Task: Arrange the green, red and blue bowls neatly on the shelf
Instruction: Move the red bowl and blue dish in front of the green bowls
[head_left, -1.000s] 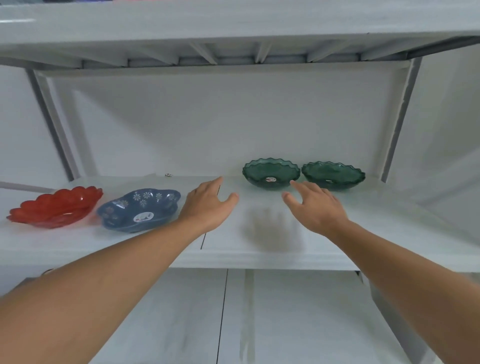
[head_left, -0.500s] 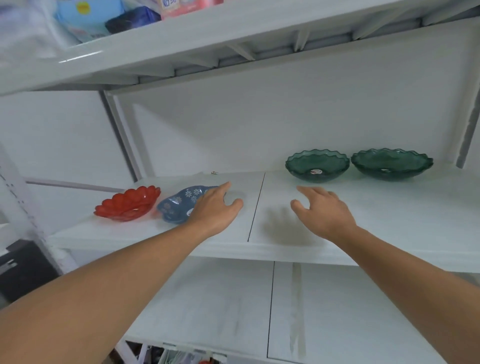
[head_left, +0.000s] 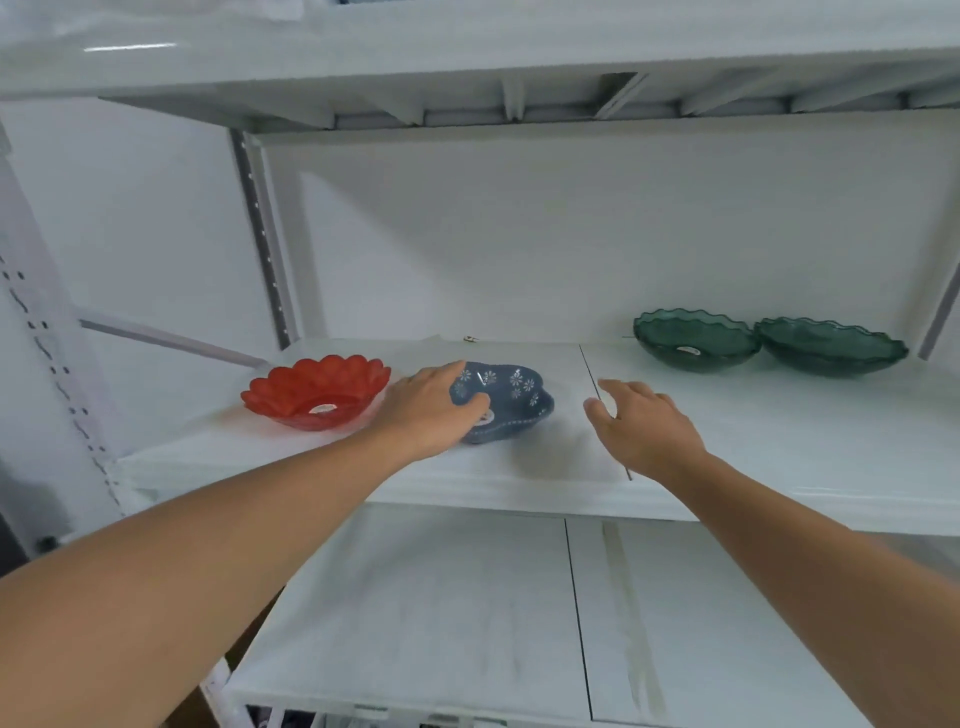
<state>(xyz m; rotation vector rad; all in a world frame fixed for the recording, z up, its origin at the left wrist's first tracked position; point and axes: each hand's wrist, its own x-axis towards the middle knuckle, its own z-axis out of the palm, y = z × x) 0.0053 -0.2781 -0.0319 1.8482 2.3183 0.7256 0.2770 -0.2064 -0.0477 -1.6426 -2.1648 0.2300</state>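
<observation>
Several bowls stand on the white middle shelf (head_left: 779, 447). A red petal-rimmed bowl (head_left: 311, 389) is at the left, and a blue bowl with white flowers (head_left: 514, 405) sits just right of it. Two green wavy-rimmed bowls (head_left: 696, 340) (head_left: 831, 345) stand side by side, touching, at the back right. My left hand (head_left: 426, 410) lies over the blue bowl's left rim, thumb hooked inside and fingers along the edge. My right hand (head_left: 644, 426) hovers over the shelf to the right of the blue bowl, fingers spread, holding nothing.
Another shelf board (head_left: 467, 36) hangs close overhead, and a lower white shelf (head_left: 441, 623) lies beneath my arms. A perforated upright post (head_left: 260, 234) stands at the back left. A small metal clip (head_left: 471, 339) lies by the back wall behind the blue bowl.
My left hand has moved left from bare shelf onto the blue bowl and taken its rim. My right hand followed leftward. The view swung left, so the green bowls now sit further right.
</observation>
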